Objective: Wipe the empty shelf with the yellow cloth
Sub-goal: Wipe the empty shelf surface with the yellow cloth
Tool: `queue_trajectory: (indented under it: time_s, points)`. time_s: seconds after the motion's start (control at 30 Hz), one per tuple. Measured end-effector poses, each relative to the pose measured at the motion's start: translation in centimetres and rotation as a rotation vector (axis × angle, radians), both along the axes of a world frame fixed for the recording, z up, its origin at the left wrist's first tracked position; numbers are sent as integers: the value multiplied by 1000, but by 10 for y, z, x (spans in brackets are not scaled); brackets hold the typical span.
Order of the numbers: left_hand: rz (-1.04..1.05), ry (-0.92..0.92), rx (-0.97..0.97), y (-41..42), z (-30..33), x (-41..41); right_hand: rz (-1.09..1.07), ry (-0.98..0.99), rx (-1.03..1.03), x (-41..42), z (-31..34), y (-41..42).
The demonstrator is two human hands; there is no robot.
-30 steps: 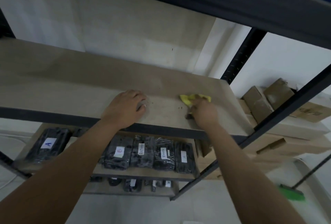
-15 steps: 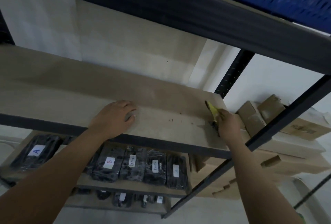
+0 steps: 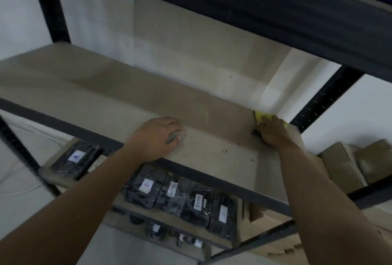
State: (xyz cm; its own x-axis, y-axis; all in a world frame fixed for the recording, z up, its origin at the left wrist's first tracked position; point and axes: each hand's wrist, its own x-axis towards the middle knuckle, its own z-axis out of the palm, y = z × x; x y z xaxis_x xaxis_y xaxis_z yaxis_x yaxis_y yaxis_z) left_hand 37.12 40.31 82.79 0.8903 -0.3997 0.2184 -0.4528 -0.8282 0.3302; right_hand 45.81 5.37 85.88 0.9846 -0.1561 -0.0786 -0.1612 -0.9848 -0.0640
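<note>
Right hand (image 3: 271, 132) clenched on yellow cloth (image 3: 259, 117) at far right corner of empty shelf (image 3: 106, 99); left hand (image 3: 157, 137) flat, released, near front edge. Cloth: likely soft, light, bunchable; best gripped as wad beneath palm. Dark crumbs (image 3: 224, 150) between hands.

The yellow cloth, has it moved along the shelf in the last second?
Yes. The yellow cloth, under the right hand, has gone from mid-depth on the shelf to its back right corner, near the black upright.
</note>
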Motion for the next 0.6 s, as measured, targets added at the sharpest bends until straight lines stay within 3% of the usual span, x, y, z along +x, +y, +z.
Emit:
queue_trajectory:
  time_s: [0.17,0.3,0.4,0.5,0.6]
  points:
    - [-7,-8,-9,3,0,0,96,-47,129,49,-1,81]
    - [-27,-30,0,3,3,1,413,-55,120,44,-4,142]
    - [-30,-40,0,3,2,0,533,-44,289,13,-4,145]
    - [-34,-58,-1,3,1,0,450,0,655,-13,5,122]
    - [-49,-50,1,3,2,2,230,-73,872,-15,19,90]
